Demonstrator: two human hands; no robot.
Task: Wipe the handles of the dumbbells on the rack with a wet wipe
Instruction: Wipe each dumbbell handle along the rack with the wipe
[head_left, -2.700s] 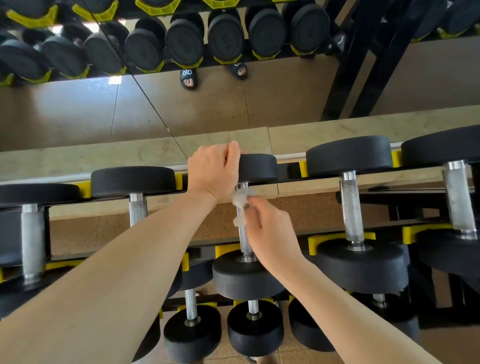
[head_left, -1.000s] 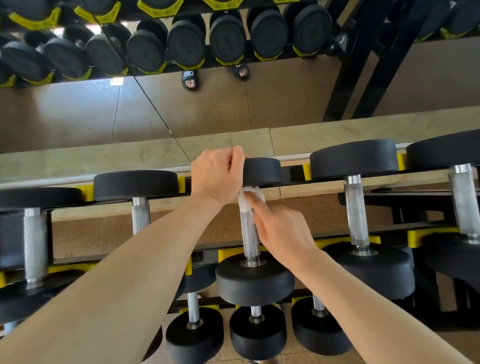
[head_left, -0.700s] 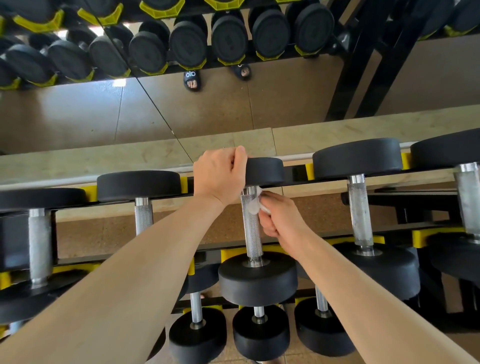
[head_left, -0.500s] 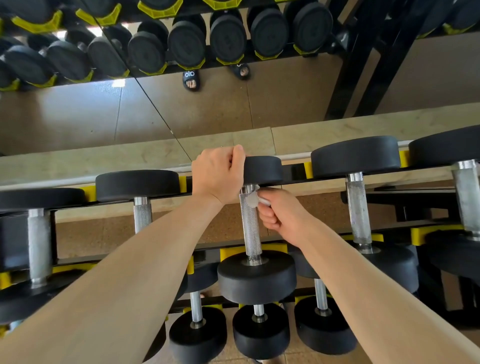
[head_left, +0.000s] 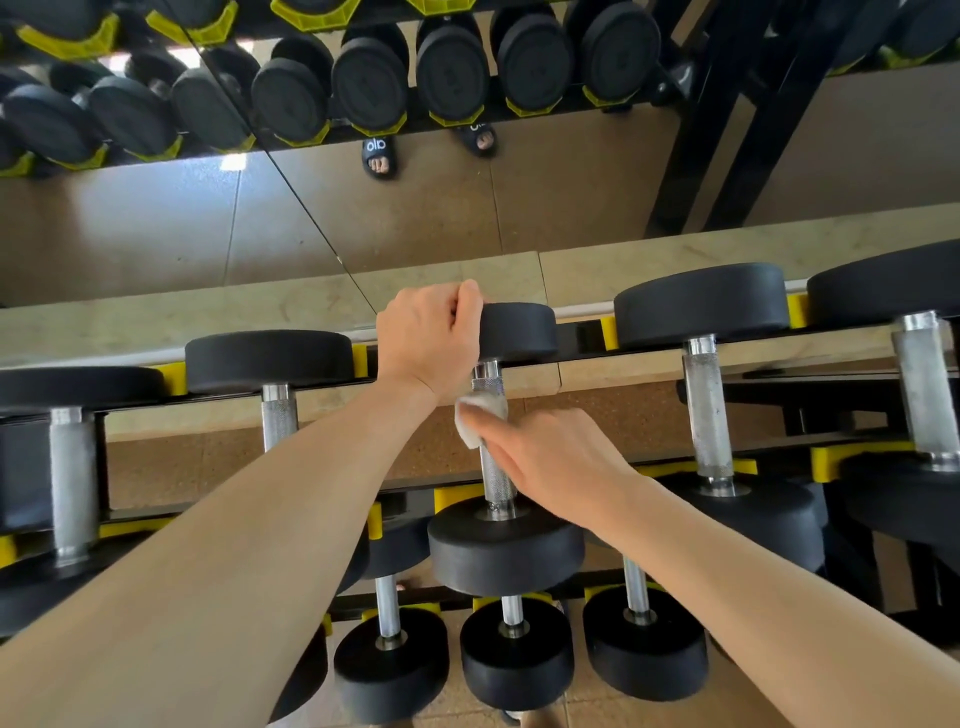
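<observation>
White wet wipe (head_left: 480, 418), bunched, pressed on the upper part of the knurled steel handle (head_left: 493, 467) of the middle dumbbell (head_left: 506, 540) by the right hand (head_left: 550, 462). Fingers reach across the handle from the right, fingertips on the wipe; whether the thumb wraps behind the bar cannot be told. Left hand (head_left: 428, 340) sits just above the wipe, fingers curled over the left edge of that dumbbell's far head (head_left: 519, 332), gripping it, the heel of the hand nearly touching the wipe. Wipe lies between the two hands, near the rack's back rail. Near head of the dumbbell sits at the front rail of the rack (head_left: 727, 467), black with yellow cradles. More dumbbells lie on the same tier either side: one to the left (head_left: 270, 364), one to the right (head_left: 701, 312), more toward both ends. Smaller dumbbells (head_left: 514, 654) on the lower tier below. Behind the rack a mirror (head_left: 467, 208) reflects dumbbell heads and two sandalled feet.
</observation>
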